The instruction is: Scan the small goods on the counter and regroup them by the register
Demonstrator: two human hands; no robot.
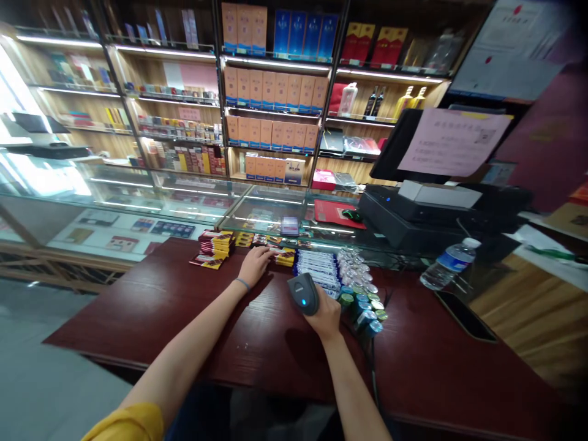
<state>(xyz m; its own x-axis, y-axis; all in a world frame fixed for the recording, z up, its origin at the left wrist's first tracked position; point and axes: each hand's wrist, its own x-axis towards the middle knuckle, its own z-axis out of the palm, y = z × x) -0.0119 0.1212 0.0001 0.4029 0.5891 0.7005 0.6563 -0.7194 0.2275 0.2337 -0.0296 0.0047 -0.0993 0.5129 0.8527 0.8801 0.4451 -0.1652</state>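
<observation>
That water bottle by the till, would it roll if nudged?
The water bottle is round and seems to lie on its side on the counter, so a nudge could roll it. Its clear thin plastic likely dents when squeezed.

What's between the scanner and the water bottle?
Rows of small round tins on the dark red counter separate scanner and water bottle, in the head view.

Fingers of the right hand (327,313) are lying hidden under the grey handheld barcode scanner (303,293). A small card (290,225) on the glass display case (193,202) is showing only as a blur. The pink paper notice (452,142) — print too small to read — is covering the black monitor (391,153). The yellow sleeve (131,424) is running off the bottom edge.
</observation>
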